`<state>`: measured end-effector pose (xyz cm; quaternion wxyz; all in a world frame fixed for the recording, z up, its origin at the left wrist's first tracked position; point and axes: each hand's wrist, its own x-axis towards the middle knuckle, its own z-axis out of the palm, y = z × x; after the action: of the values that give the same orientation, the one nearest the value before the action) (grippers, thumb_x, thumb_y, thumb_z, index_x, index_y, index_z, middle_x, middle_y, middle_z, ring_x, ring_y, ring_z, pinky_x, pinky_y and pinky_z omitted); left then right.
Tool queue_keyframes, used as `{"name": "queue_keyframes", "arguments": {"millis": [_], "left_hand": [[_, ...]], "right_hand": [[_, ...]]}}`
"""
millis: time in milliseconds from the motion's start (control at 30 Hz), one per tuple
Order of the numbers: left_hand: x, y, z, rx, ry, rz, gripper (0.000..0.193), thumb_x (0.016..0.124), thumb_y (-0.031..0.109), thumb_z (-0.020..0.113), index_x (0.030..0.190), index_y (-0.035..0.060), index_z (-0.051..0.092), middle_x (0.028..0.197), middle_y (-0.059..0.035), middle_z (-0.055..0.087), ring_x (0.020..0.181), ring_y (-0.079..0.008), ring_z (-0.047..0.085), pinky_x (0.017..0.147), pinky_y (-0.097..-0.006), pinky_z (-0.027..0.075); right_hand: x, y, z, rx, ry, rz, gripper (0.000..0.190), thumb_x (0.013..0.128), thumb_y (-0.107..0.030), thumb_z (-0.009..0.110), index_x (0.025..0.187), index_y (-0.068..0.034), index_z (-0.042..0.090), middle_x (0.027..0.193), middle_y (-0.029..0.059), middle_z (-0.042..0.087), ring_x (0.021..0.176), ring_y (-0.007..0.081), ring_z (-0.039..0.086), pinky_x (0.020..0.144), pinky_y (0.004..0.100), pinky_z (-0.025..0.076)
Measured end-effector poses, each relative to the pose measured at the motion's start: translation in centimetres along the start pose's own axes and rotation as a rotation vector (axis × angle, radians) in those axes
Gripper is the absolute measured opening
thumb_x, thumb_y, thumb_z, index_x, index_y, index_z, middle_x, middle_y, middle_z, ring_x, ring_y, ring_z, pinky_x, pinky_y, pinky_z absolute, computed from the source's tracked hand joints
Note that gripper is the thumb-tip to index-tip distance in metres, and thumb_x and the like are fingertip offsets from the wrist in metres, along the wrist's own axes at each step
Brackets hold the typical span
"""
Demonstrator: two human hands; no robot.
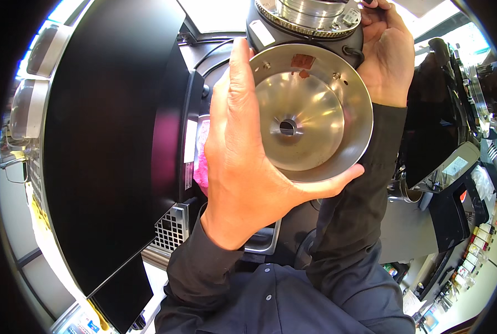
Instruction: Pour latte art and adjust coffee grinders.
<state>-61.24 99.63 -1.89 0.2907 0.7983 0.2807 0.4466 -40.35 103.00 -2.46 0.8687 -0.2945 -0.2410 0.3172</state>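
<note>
My left hand (248, 158) is wrapped around the rim of a round metal bowl-like part (306, 121), which has a short open tube at its centre and a reddish-brown patch inside its upper wall. The bowl is tilted towards me. Just above it stands a dark machine housing (265, 33) with a toothed metal ring (311, 27) and a metal cylinder on top. My right hand (382, 54) is at the housing's right side, palm towards me, its fingers curled near a small dark thing at the top edge. What those fingers touch is unclear.
A large black panel (115, 104) fills the left side. Below lie a perforated metal rack (171, 229) and a metal tray (269, 240). Black cables run behind my left hand. At the right are glossy black equipment (427, 112) and a row of small containers (473, 254).
</note>
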Motion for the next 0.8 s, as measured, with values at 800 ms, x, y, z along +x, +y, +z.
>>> {"name": "queue_keyframes", "arguments": {"millis": [800], "left_hand": [[0.1,0.3,0.1,0.033,0.012,0.011,0.131,0.046,0.042,0.097,0.147,-0.0075,0.028,0.120,-0.0187,0.060,0.106,-0.0289,0.063,0.090,-0.0386,0.052]], "right_hand": [[1.0,-0.2,-0.7,-0.067,0.062,-0.034,0.025,0.102,-0.015,0.037,0.115,-0.002,0.055,0.108,0.0084,0.063,0.099,0.0198,0.059,0.094,0.0346,0.047]]}}
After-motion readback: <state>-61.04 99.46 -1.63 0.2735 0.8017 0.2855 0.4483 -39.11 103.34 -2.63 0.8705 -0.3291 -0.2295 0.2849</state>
